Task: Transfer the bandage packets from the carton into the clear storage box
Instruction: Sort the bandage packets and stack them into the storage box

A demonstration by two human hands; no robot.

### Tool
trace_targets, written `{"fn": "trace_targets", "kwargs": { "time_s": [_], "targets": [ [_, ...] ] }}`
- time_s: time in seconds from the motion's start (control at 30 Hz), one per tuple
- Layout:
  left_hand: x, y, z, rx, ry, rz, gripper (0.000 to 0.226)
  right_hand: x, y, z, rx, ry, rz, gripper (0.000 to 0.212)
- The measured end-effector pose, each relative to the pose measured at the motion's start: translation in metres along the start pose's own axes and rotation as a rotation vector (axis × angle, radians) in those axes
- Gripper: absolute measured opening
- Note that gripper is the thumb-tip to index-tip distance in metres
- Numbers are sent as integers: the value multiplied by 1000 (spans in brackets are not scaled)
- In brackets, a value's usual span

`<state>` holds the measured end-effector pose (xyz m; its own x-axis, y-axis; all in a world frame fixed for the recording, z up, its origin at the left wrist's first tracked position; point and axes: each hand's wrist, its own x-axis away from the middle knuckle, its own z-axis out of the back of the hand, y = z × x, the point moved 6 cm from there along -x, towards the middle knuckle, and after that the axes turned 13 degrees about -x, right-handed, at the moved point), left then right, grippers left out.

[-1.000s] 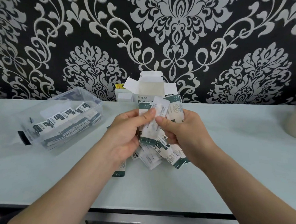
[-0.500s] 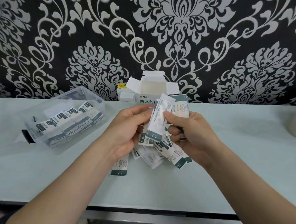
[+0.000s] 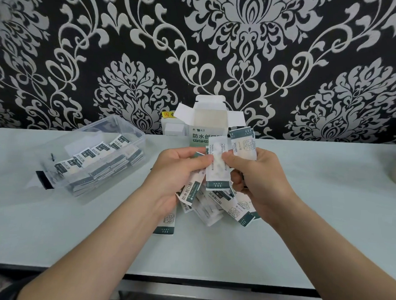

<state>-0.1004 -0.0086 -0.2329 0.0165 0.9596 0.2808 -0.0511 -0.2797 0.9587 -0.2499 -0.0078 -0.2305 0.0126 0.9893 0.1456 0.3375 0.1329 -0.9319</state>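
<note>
Grip: the left hand and the right hand meet on one upright bandage packet, each pinching its upper half between thumb and forefinger, teal band at the lower end. The left hand's other fingers are curled round a sheaf of further packets. The right hand also holds a second packet standing behind the first; whether its curled lower fingers enclose more cannot be told. Both hands are raised just above the worktop, palms turned inward toward each other, forearms converging from the near edge. Directly beneath them lies a loose heap of packets, overlapping at varied angles, with one stray packet partly under the left wrist. Behind the hands, against the patterned wall, stands the carton, top flaps open; no packets show in its mouth, though its lower part is hidden. A smaller white box stands just beside it. The clear storage box, lid off, sits well apart to the left and already contains stacked rows of packets. Judgement: roughly midway; the carton appears emptied and a good share is stored, but the heap, the stray and both handfuls are yet to go across
</note>
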Motion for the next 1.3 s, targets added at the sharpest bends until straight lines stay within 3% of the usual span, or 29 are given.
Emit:
{"fn": "trace_targets", "kwargs": {
  "time_s": [0.2,0.33,0.43,0.73,0.8,0.87,0.93,0.97,1.1,1.2,1.3],
  "targets": [
    [2,-2,1,138,-9,24,16,1,3,-8,-141,-43,-73,8],
    [6,-2,5,27,72,23,23,4,8,-16,-112,-42,-63,9],
    [11,0,-1,-79,41,21,37,7,14,-21,-8,4,-6,12],
    [12,5,2,37,70,-105,25,4,6,-22,-196,12,-30,10],
    [7,4,9,-7,89,-63,27,5,-14,-16,-88,29,171,12],
    [4,-1,12,-12,57,24,27,17,-44,-18,278,36,599,9],
    [2,-5,10,6,-13,120,24,35,-53,-35,601,-87,967,8],
    [2,-7,9,23,-44,160,24,41,-47,-43,689,-171,1047,12],
    [3,-10,7,180,-193,232,29,46,-23,-57,845,-374,1055,27],
    [0,-10,11,131,-216,170,18,47,-20,-58,918,-417,1077,24],
    [0,-8,14,129,-225,125,29,49,-22,-59,966,-416,1105,22]
  ]
}}
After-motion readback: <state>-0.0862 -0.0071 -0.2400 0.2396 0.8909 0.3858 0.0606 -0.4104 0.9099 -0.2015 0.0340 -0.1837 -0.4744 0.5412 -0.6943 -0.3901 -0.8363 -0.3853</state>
